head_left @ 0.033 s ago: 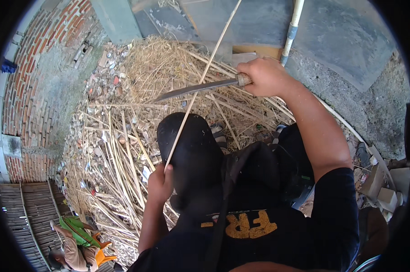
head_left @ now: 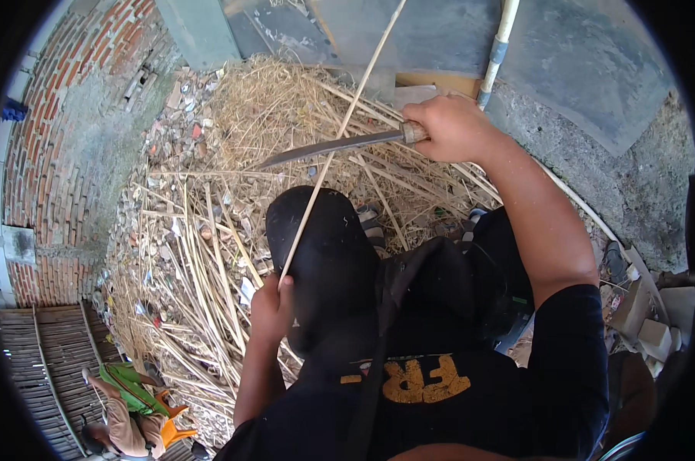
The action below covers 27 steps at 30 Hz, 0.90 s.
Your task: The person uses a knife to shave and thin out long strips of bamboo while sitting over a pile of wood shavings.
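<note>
My left hand point(head_left: 271, 313) grips the lower end of a long, thin bamboo strip point(head_left: 309, 211), close to my dark-trousered knee. The strip slants up and away to the right, past the far edge of the heap. My right hand point(head_left: 453, 127), farther off, is closed round the short wooden handle of a machete point(head_left: 324, 146). Its dark blade points left and crosses the strip. Whether the edge touches the strip, I cannot tell.
Long split strips point(head_left: 209, 300) lie over rubble on my left. Beyond my knees is a pile of fine shavings point(head_left: 263, 107). A white pipe point(head_left: 501, 42) stands by the grey wall. Lower left, another person point(head_left: 128, 426) sits on an orange chair point(head_left: 174, 429) by a slatted bamboo panel point(head_left: 48, 369).
</note>
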Available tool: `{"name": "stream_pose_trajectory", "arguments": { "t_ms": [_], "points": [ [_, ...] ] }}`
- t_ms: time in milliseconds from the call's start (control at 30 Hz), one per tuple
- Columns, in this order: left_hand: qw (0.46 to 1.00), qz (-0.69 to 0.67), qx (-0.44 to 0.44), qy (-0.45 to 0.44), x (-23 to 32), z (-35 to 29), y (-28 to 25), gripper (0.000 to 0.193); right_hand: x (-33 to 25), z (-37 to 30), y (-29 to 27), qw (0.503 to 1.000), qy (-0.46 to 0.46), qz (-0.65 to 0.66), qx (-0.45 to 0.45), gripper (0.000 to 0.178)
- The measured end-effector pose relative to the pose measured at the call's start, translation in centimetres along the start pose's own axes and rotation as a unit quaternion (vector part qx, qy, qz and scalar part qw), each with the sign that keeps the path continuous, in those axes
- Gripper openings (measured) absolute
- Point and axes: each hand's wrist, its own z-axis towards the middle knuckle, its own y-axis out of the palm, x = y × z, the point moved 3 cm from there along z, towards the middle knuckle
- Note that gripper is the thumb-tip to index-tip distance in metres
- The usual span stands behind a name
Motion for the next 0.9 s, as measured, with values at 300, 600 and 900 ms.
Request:
{"name": "stream_pose_trajectory", "arguments": {
  "t_ms": [300, 600, 900],
  "points": [
    [1.000, 0.017, 0.013, -0.007, -0.4, -0.2, 0.5, 0.042, -1.8, 1.6, 2.0, 0.999, -0.040, -0.002, -0.001, 0.026],
    [0.998, 0.050, 0.041, -0.011, 0.1, -0.1, 0.5, 0.041, -0.4, 2.2, 2.8, 0.999, 0.009, 0.026, 0.024, 0.026],
    [0.997, 0.044, 0.064, 0.013, 0.1, 0.3, 1.0, 0.038, -0.8, 3.0, 4.3, 0.992, -0.028, 0.107, -0.059, 0.030]
  ]
}}
